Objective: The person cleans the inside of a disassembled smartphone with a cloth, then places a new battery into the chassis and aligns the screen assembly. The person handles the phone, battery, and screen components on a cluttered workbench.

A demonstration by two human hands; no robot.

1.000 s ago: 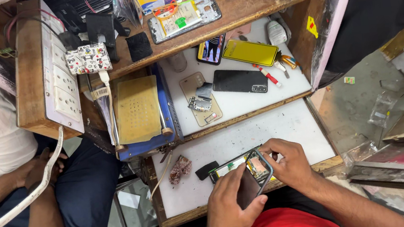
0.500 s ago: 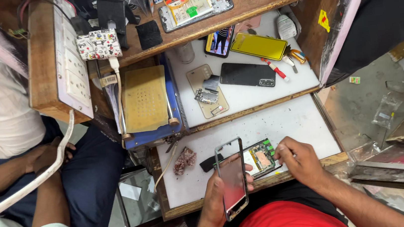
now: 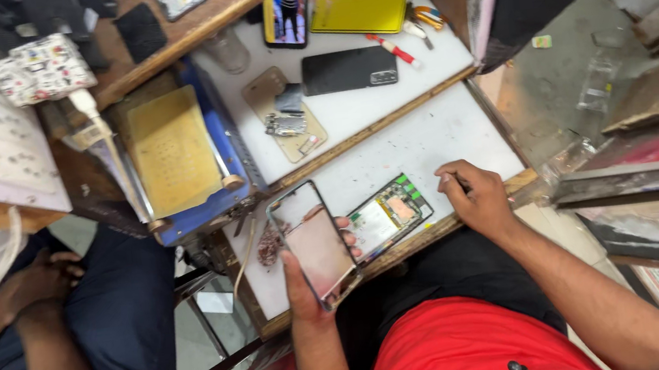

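While the left hand [image 3: 307,281] holds a detached phone screen [image 3: 313,242] up off the white surface [image 3: 424,150], its grip is clamped on the panel, with the thumb along the left edge and the fingertips [image 3: 346,236] showing at the right edge. This screen is glossy and pinkish with reflection, tilted, and its lower end hangs over the near edge of the surface. Just right of the screen lies an opened phone body [image 3: 390,215], flat on the surface, its green board and pale metal parts facing up; the fingertips almost touch its left end. Further right of the screen, the right hand [image 3: 473,194] rests on the surface beside the phone body, fingers curled together around a thin tool that is mostly hidden, so I cannot tell what kind it is. Left of the screen sits a small reddish-brown clump [image 3: 268,247] near the surface's edge. Beyond the screen, on a raised white shelf, lie a black phone [image 3: 349,69], a yellow phone [image 3: 359,14], a tan back cover with loose metal parts [image 3: 288,116] and a red-handled tool [image 3: 392,49]. Far left of the screen, a blue-framed machine with a yellow pad [image 3: 175,154] stands, and another person's clasped hands [image 3: 34,281] rest on dark trousers.
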